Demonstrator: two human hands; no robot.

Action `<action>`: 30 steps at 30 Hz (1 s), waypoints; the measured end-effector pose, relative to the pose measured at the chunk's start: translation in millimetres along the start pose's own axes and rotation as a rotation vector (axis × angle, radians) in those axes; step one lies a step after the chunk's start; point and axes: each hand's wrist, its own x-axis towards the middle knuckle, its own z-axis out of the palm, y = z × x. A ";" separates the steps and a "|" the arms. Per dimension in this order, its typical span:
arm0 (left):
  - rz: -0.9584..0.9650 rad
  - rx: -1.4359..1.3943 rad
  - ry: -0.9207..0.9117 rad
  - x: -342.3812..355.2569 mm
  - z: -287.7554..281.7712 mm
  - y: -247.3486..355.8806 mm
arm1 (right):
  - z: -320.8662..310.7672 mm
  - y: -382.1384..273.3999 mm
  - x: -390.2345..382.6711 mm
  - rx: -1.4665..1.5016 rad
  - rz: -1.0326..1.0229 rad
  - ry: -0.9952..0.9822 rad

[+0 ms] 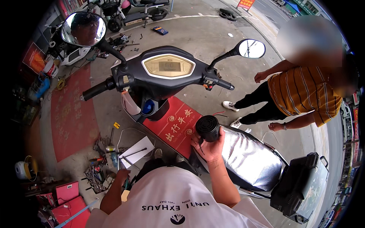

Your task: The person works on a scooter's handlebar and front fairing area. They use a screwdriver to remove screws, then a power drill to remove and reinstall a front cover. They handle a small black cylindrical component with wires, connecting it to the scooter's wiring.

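White shirt fills lower frame; right hand grips round black horn over scooter red floor mat; left hand low beside tools, grip unclear; 1 bystander at right.

Parked scooter — bystander beside it

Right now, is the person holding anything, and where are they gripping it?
The right hand holds a round black horn from below, fingers wrapped around its lower side. The left hand is down by the tools on the ground; whether it grips anything cannot be told.
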 end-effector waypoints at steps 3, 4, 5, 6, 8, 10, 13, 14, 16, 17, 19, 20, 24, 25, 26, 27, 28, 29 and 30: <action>-0.100 -0.209 0.318 -39.2 22.3 43.7 | -21.8 7.2 8.3 -0.008 0.139 0.075; -0.095 -0.182 0.376 -56.7 26.0 61.9 | -27.3 12.5 12.8 -0.028 0.192 0.097; -0.034 -0.188 0.425 -55.7 20.8 26.0 | -24.8 21.2 16.3 -0.049 0.247 0.123; -0.034 -0.176 0.441 -66.5 23.1 33.9 | -31.8 24.4 19.0 -0.051 0.290 0.107; -0.052 -0.166 0.519 -88.1 25.0 41.2 | -38.4 34.3 26.2 -0.045 0.364 0.123; 0.004 -0.046 0.634 -97.3 29.4 -20.1 | -29.4 49.1 27.3 -0.122 0.427 0.128; -0.043 0.375 0.844 -118.2 43.1 -119.9 | -23.8 71.9 26.5 -0.211 0.528 0.127; -0.123 0.509 0.831 -129.8 54.3 -142.7 | -22.3 77.5 27.9 -0.226 0.559 0.107; -0.477 -0.216 0.855 -143.2 70.7 -137.1 | -23.1 86.8 28.8 -0.247 0.592 0.092; -0.551 -0.242 0.946 -162.0 94.3 -216.8 | -16.7 100.8 25.4 -0.269 0.654 0.088; -0.545 -0.564 0.898 -168.4 95.9 -157.4 | -16.4 110.1 30.2 -0.358 0.605 0.100; -0.592 -0.606 0.880 -175.5 98.9 -166.7 | -12.6 119.8 30.9 -0.377 0.617 0.134; -0.677 -0.737 0.825 -182.6 84.4 -201.9 | -1.4 160.8 33.1 -0.452 0.623 0.230; -0.674 -0.758 0.816 -177.9 72.7 -208.8 | 0.8 172.9 33.6 -0.468 0.612 0.247; -0.649 -0.777 0.815 -163.9 59.7 -218.7 | 3.6 182.8 33.0 -0.475 0.582 0.275; -0.622 -0.760 0.811 -151.7 44.3 -226.6 | 2.1 193.4 32.0 -0.487 0.602 0.262; -0.596 -0.741 0.803 -144.9 29.8 -239.3 | -4.7 208.8 33.7 -0.497 0.619 0.254; -0.545 -0.728 0.771 -125.7 16.2 -245.9 | -4.9 215.9 37.5 -0.522 0.607 0.246; -0.470 -0.768 0.740 -109.5 7.0 -260.2 | -2.0 227.0 38.0 -0.586 0.603 0.258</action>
